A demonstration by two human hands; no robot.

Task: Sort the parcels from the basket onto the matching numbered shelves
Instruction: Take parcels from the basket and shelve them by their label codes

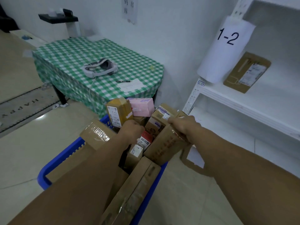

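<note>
**Drawing a box out of the basket**

Head view: both my hands are down in the blue basket [65,153], which stands on the floor near me, crammed with parcels on end. My right hand [183,125] grips the top edge of a brown box [164,146] at the basket's right side, fingers curled over it. My left hand [131,130] is sunk among the parcels in the middle, knuckles up. Its fingertips are hidden, so I cannot tell whether it holds anything or only steadies the pile. The shelf [243,101] stands to the right, its tag [226,38] reading 1-2, with one parcel [246,73] lying on it.

The step, as I read it, is pulling the box free. I would lift it straight up rather than tilt it, so it does not drag its neighbours over the rim. The left hand should press those neighbours down, then come under the box, since taped cardboard held by one edge may slip. I would read its label before choosing a shelf.
</note>
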